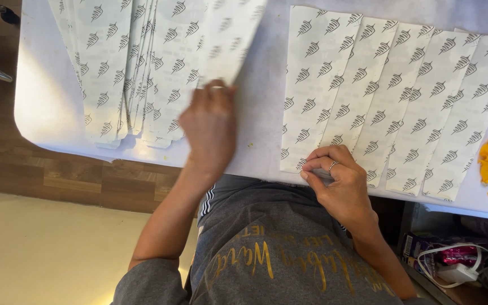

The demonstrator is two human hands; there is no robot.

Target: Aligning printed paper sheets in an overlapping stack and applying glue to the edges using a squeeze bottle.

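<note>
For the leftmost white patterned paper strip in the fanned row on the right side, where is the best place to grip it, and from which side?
Probably the near bottom edge of the leftmost white patterned paper strip, from the person's side. It lies flat on the white table, its right edge looks overlapped by the neighbouring strip, and the right hand already pinches that near edge.
</note>
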